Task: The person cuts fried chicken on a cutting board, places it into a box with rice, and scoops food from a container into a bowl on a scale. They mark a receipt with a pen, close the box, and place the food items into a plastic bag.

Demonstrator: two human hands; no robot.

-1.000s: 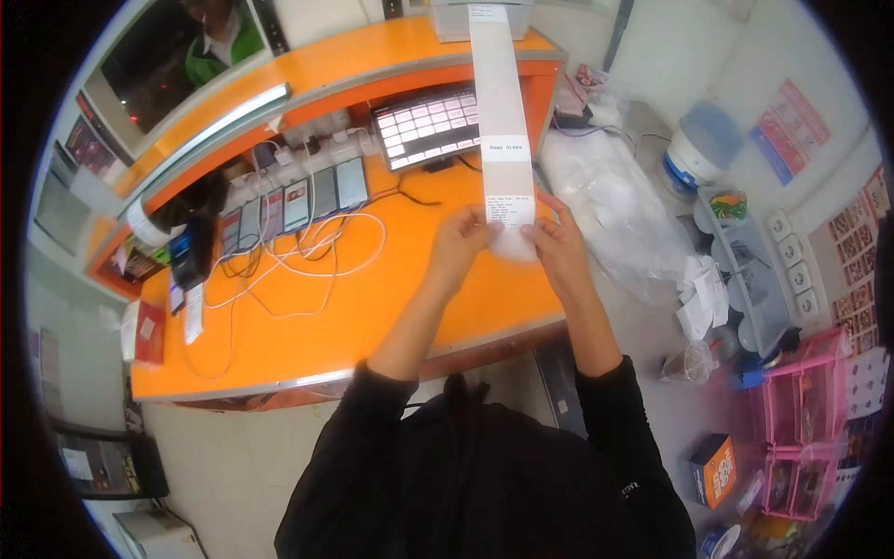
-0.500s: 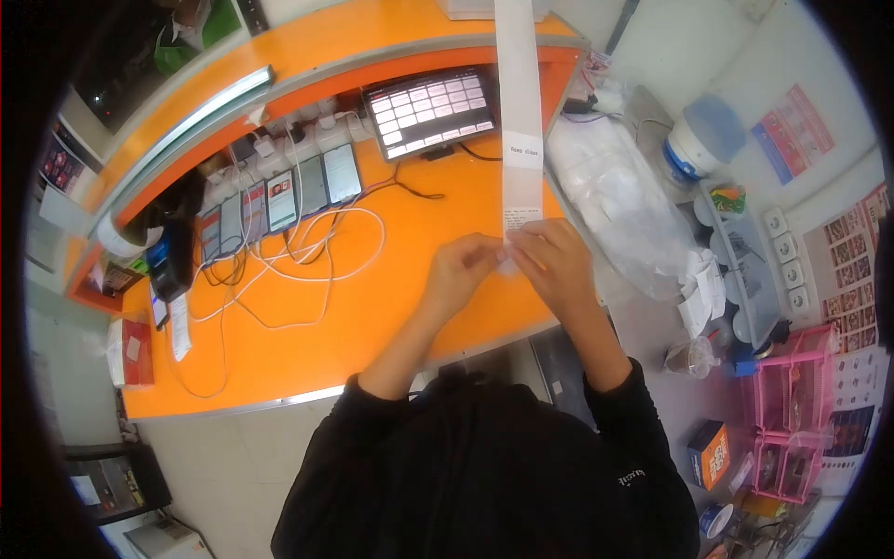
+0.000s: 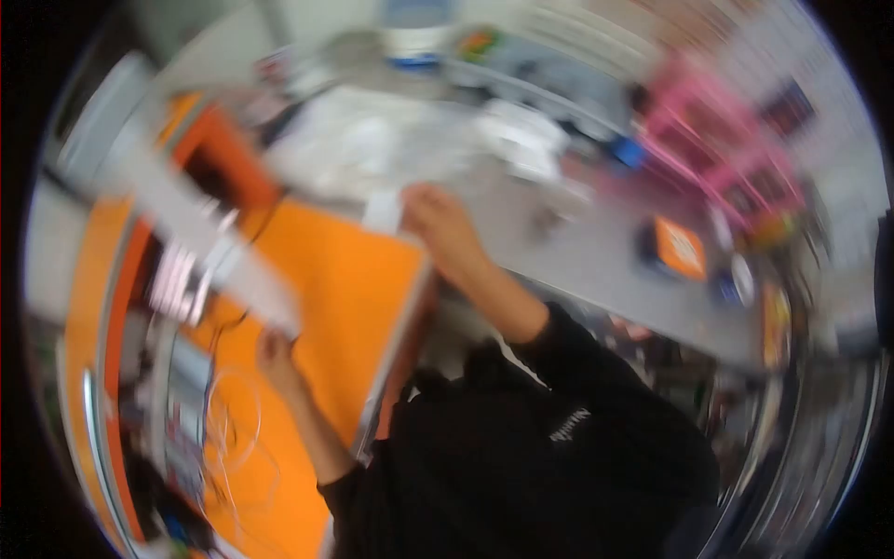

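Observation:
A long white printed paper strip (image 3: 228, 256) runs from the upper left down to my left hand (image 3: 276, 359), which pinches its lower end above the orange desk (image 3: 340, 261). The print on it is smeared by motion. My right hand (image 3: 438, 224) is apart from the left, closed on a small white paper slip (image 3: 380, 212) near the desk's far right corner. Its fingers are blurred, and I cannot read the slip.
A grey side counter (image 3: 596, 270) holds clear plastic bags (image 3: 363, 140), white papers (image 3: 526, 140), an orange and dark box (image 3: 678, 248) and a pink drawer rack (image 3: 698, 130). Phones (image 3: 186, 382) with white cables (image 3: 228, 419) and a lit screen (image 3: 179, 284) are on the left.
My view has swung to the right. My hands, together at the strip's lower end before, are now apart, with a small slip in the right and the long strip in the left.

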